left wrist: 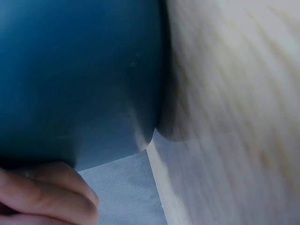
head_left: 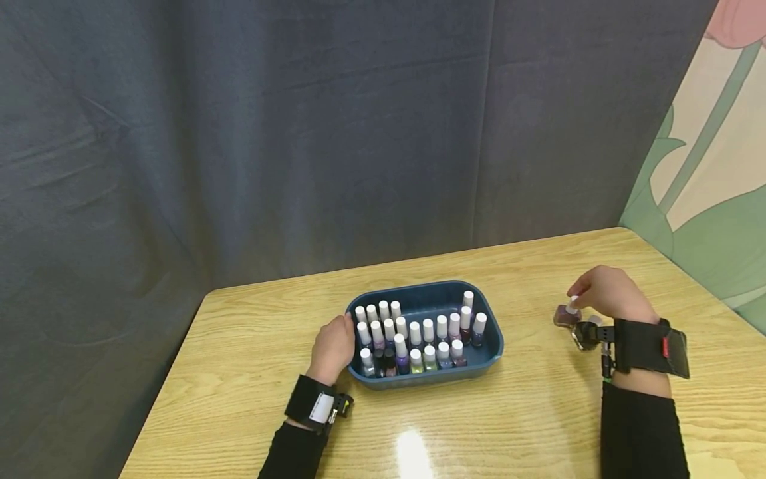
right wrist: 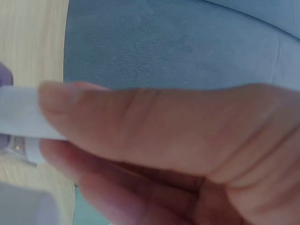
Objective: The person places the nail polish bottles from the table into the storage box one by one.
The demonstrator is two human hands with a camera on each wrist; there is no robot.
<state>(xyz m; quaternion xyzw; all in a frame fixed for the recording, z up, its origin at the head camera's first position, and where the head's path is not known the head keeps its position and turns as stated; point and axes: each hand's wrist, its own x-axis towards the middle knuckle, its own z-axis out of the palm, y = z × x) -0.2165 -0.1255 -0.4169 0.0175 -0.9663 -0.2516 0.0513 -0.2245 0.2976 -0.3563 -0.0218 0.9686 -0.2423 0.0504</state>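
A dark blue plastic basin (head_left: 443, 382) stands mid-table in the head view, holding several nail polish bottles with mostly white caps. My left hand (head_left: 332, 346) grips its left rim. In the left wrist view, curled fingers (left wrist: 56, 192) lie against the basin's wall (left wrist: 93, 93). Off to the right on the table, my right hand (head_left: 612, 293) pinches the white cap (head_left: 573, 303) of a dark purplish nail polish bottle (head_left: 564, 315). Thumb and fingers hold that cap (right wrist: 23, 110) in the right wrist view. More small bottles stand close beside it, partly hidden by the hand.
The pale wooden table (head_left: 239, 372) runs back to a dark grey curtain (head_left: 359, 133). A wall with a painted flower (head_left: 718, 166) borders the right side. In the right wrist view, another white cap (right wrist: 23, 206) blurs in the lower left corner.
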